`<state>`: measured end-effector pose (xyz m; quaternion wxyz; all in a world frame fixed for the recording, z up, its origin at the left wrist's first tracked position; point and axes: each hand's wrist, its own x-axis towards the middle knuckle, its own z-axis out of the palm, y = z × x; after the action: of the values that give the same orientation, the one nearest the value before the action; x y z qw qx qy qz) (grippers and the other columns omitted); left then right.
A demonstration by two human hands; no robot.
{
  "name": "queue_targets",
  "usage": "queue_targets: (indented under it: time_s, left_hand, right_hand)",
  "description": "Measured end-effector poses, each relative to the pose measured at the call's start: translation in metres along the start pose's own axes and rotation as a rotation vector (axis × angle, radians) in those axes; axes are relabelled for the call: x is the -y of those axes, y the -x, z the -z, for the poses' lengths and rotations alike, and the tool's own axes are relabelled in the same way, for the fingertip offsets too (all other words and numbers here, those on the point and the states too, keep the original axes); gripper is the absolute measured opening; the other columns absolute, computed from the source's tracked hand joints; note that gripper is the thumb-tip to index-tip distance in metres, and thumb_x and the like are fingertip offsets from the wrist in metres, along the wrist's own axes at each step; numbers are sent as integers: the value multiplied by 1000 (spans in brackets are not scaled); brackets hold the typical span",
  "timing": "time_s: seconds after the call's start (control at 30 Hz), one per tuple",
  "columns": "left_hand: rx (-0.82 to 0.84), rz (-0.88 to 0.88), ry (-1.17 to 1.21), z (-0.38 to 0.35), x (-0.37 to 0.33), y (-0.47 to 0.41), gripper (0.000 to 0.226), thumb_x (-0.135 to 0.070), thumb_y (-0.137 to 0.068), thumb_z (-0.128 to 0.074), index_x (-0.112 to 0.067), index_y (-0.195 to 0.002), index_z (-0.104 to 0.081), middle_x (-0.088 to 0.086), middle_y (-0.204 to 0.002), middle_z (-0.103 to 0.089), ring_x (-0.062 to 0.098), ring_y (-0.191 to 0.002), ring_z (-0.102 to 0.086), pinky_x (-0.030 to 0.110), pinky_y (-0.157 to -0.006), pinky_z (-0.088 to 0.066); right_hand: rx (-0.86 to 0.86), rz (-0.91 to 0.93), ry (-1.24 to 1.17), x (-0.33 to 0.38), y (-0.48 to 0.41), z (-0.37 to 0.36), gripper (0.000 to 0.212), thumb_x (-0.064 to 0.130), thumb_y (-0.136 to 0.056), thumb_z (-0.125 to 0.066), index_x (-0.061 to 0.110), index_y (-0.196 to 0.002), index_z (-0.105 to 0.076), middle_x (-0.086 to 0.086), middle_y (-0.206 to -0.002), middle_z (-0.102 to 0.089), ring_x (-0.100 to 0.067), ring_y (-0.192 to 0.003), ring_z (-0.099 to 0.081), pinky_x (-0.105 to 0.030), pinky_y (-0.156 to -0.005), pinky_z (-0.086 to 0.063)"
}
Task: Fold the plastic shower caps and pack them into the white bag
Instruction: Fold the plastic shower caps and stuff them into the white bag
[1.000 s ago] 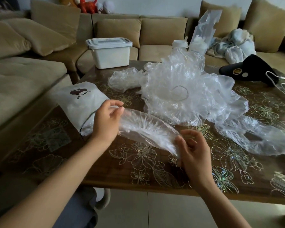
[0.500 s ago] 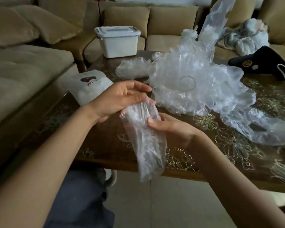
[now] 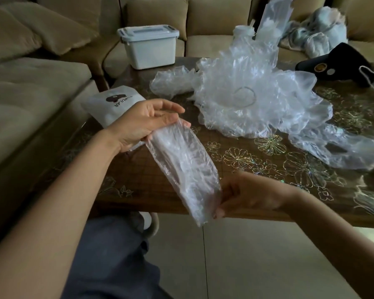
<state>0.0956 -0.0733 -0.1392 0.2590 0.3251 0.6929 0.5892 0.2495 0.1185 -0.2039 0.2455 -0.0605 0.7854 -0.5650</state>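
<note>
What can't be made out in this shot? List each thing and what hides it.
Head view:
- White plastic bag: near end and mouth, behind the left hand.
- Heap of clear plastic shower caps: their number; see-through layers overlap.
- Right hand: fingertip grip on the folded clear shower cap, blurred and behind the film.
- White lidded plastic box: contents, behind opaque walls.

I'm in a home living room: tan cushioned sofas (image 3: 37, 87) wrap round my flower-patterned coffee table (image 3: 268, 160).
</note>
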Motion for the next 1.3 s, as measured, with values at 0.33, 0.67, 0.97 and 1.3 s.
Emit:
queue_targets:
  time_s: [0.33,0.67,0.97,1.3]
  left_hand:
    - [254,90,-45,-24,6,1,34,-26,-80,-60,-15,-112,-59,5,-106,-71,13,-76,-67,19,-61,-52]
    - [60,282,-53,-43,22,6,49,-49,-68,-76,-20,-105,-61,2,-105,-69,17,-103,-64,30,-91,-49]
    - [-117,125,-7,-54,24,5,5,-18,-83,-67,-16,-88,-65,2,-87,-72,14,-80,-68,24,-71,-54]
    - [-34,278,221,-43,25,4,13,-7,-83,-62,-13,-94,-65,3,-81,-69,13,-67,-63,25,-61,-46]
  right_hand:
    - [-129,153,-460,20,-33,-12,24,8,-79,-68,2,-101,-62,-10,-94,-69,-23,-87,-66,-30,-80,-54]
    - [-644,288,-470,22,-41,-26,11,14,-77,-66,8,-87,-65,-2,-73,-69,-12,-65,-64,-23,-62,-54]
    - [-674,288,-593,22,-31,-24,23,10,-87,-59,6,-110,-58,-9,-91,-67,-18,-77,-63,-27,-66,-53]
    - [-624,281,-790,22,-29,-15,22,-6,-85,-49,4,-77,-68,-8,-68,-63,-13,-53,-54,-20,-48,-44]
